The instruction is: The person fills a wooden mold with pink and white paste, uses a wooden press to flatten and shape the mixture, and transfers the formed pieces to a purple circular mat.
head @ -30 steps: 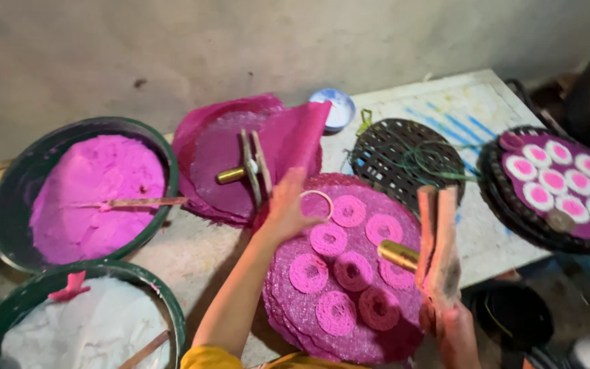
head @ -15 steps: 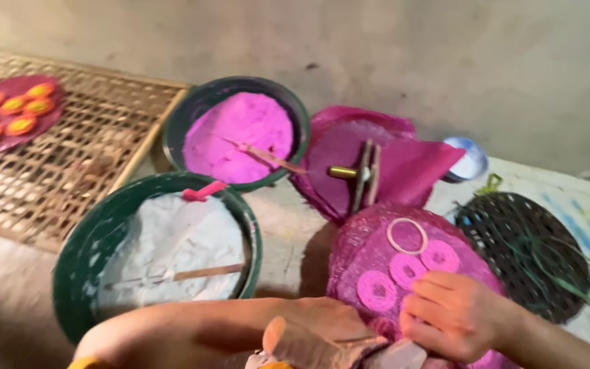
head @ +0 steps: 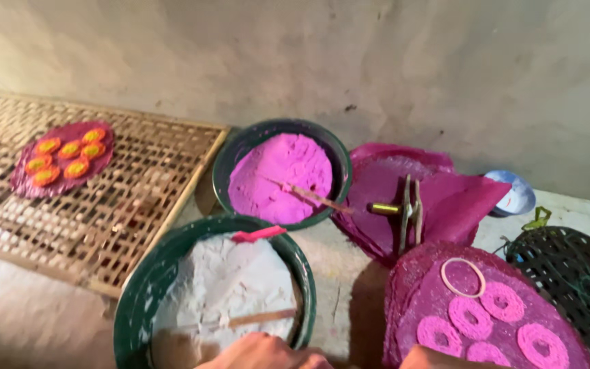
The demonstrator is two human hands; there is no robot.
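Only the tops of my two hands show at the bottom edge. My left hand [head: 257, 352] is just below a green bowl [head: 138, 294] of white dough with a wooden stick [head: 261, 318] lying in it. My right hand [head: 438, 359] rests at the near edge of a round magenta mat [head: 411, 287] that carries several pink dough rings [head: 469, 318] and one pale ring [head: 464, 277]. What the fingers hold is out of frame.
A second green bowl [head: 230, 154] holds pink dough and a stick. Folded magenta mats [head: 459, 195] carry a metal press tool [head: 408, 212]. A bamboo rack [head: 117, 205] at left bears a mat of orange pieces [head: 63, 157]. A black mesh tray [head: 575, 273] and small blue bowl [head: 513, 195] lie right.
The view has swung left and slightly up, bringing the bamboo rack into sight. My hands, earlier over the ring mat, have dropped to the bottom edge of the frame.
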